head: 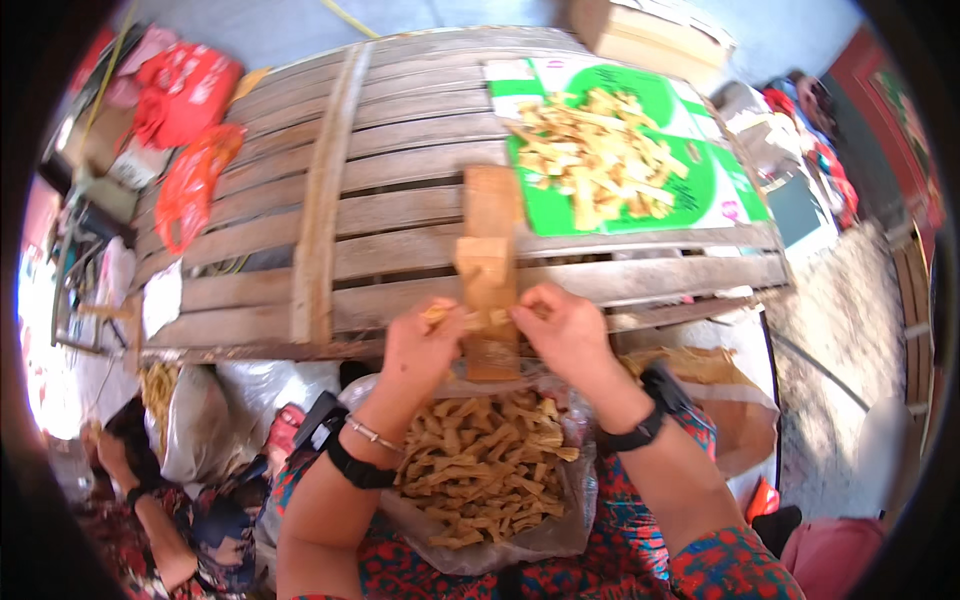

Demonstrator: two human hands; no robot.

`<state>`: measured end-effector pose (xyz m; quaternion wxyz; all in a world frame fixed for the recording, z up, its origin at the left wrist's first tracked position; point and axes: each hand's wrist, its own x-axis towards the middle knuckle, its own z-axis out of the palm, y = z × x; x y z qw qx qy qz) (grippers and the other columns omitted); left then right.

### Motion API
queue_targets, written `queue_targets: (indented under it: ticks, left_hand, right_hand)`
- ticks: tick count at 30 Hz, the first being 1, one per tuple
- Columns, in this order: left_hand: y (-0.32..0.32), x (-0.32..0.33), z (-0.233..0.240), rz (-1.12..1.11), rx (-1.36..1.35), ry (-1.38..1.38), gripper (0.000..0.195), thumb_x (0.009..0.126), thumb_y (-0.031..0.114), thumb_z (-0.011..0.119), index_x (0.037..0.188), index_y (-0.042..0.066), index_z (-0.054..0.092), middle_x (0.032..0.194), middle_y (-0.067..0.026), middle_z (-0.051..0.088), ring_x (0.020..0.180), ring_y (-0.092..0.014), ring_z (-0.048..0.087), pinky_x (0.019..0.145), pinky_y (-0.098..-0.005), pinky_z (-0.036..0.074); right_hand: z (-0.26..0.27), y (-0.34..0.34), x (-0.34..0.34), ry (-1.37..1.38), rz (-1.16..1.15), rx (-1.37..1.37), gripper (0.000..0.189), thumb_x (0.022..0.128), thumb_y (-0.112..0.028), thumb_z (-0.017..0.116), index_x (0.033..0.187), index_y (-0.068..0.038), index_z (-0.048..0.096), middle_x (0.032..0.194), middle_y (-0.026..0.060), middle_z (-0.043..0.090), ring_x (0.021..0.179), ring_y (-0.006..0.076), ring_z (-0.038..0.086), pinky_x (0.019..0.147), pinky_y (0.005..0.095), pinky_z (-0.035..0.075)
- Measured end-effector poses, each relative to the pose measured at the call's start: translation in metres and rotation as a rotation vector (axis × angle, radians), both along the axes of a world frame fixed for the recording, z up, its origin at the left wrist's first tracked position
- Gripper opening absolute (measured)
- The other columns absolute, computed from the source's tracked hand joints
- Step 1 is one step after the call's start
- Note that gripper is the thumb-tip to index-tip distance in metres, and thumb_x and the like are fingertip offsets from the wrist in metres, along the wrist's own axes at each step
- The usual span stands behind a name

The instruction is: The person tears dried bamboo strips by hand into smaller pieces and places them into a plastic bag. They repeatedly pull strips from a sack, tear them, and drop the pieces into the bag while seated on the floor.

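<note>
My left hand (pixel 424 337) has its fingers closed on a small pale yellowish piece, just left of a narrow wooden board (pixel 491 360). To the board's right, my right hand (pixel 566 326) pinches another small piece, blurred and partly hidden by the fingers. The board points away from me over the table's front edge and bears a wooden block (pixel 484 255). Below my hands, a plastic bag (pixel 577 480) in my lap holds a heap of brown, dried-looking strips (pixel 487 465). Beyond the board lies a pile of paler yellow pieces (pixel 592 157) on a green and white sheet (pixel 555 214).
The slatted wooden table (pixel 405 157) has gaps and a raised crosswise plank (pixel 322 202). A red plastic bag (pixel 187 187) lies at its left, a cardboard box (pixel 652 37) behind. Another person's hand (pixel 112 454) is at lower left, near a filled sack (pixel 199 427).
</note>
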<state>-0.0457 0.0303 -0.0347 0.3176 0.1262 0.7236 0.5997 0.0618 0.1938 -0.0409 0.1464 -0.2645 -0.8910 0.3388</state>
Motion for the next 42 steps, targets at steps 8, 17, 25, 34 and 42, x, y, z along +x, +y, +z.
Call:
queue_targets:
  ticks: [8,17,25,34,42]
  left_hand:
    - [-0.029,0.025,0.006,0.002,0.215,0.068,0.021,0.094,0.011,0.055,0.106,-0.001,0.066,0.103,-0.0097,0.067,0.096,-0.014,0.061,0.086,-0.0286,0.047]
    - [-0.075,0.042,0.011,-0.842,0.671,-0.208,0.031,0.093,0.029,0.055,0.088,-0.001,0.061,0.074,-0.0076,0.061,0.064,-0.016,0.061,0.055,-0.0267,0.048]
    - [-0.070,0.008,0.048,-0.429,0.103,1.000,0.037,0.095,0.036,0.057,0.094,-0.001,0.059,0.078,-0.0068,0.051,0.066,-0.014,0.050,0.056,-0.0277,0.037]
    - [-0.052,0.021,0.040,0.075,-0.013,0.586,0.029,0.095,0.018,0.052,0.111,-0.004,0.064,0.114,-0.0136,0.062,0.092,-0.018,0.063,0.073,-0.0263,0.050]
    - [-0.033,0.030,0.054,-0.540,-0.157,1.020,0.011,0.085,0.004,0.061,0.093,-0.002,0.065,0.116,-0.0155,0.064,0.113,-0.030,0.060,0.096,-0.0378,0.046]
  right_hand:
    - [0.022,-0.033,0.011,0.674,0.339,0.247,0.013,0.071,-0.012,0.064,0.077,-0.008,0.053,0.075,0.0069,0.056,0.064,0.0254,0.059,0.052,0.0365,0.050]
    - [0.059,-0.037,0.031,0.570,0.533,-0.016,0.030,0.085,-0.024,0.060,0.061,-0.007,0.052,0.054,0.0111,0.054,0.052,0.0334,0.058,0.051,0.0446,0.046]
    - [0.037,-0.070,0.007,-0.087,0.472,-1.526,0.029,0.086,-0.021,0.057,0.062,-0.005,0.058,0.055,0.0072,0.053,0.044,0.0179,0.045,0.040,0.0347,0.032]
    - [0.043,-0.069,0.004,0.651,0.218,-0.738,0.011,0.086,-0.007,0.066,0.080,0.000,0.061,0.066,0.0162,0.059,0.058,0.0253,0.059,0.054,0.0361,0.045]
    - [0.036,-0.059,0.030,0.235,0.415,0.115,0.015,0.085,-0.020,0.063,0.082,-0.006,0.063,0.070,0.0122,0.062,0.057,0.0316,0.063,0.049,0.0413,0.050]
